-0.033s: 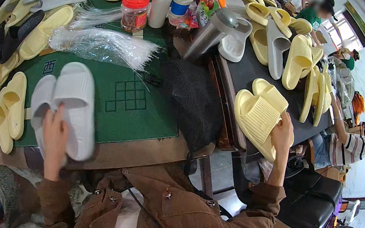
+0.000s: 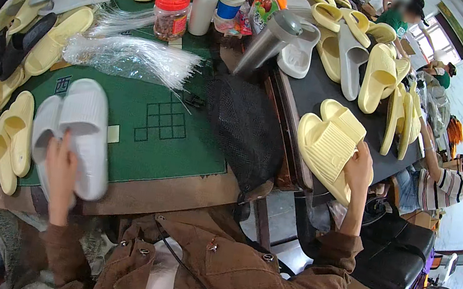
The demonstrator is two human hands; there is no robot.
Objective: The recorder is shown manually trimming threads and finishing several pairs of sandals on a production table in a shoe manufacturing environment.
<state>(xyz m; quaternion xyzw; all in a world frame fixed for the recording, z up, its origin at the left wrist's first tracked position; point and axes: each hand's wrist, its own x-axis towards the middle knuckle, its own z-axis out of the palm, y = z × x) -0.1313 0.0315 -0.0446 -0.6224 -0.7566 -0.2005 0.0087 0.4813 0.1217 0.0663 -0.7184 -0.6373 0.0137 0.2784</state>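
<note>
Sorting slippers: two pairs are gripped at once, one in each hand.
Far-left rim: loose yellow slippers (image 2: 8,136) are ranged along the edge of the green mat (image 2: 181,155), leaving little free margin there.
Left hand (image 2: 61,169): fingers are curled over the heels of a stacked pair of white slippers (image 2: 79,132), which is pressed onto the mat's near-left part.
Mat centre: open green surface lies between the white pair and a bundle of clear plastic bags (image 2: 130,59); this is judged the freest room for moving.
Gap: a black mesh sack (image 2: 246,129) hangs between the mat and the black table (image 2: 318,92).
Right hand (image 2: 359,171): fingers are closed on a pair of yellow slippers (image 2: 328,145) at the black table's near edge.
Step in hand: judged as gathering matched pairs; the next move calls for lifting either pair clear of its table's edge.
</note>
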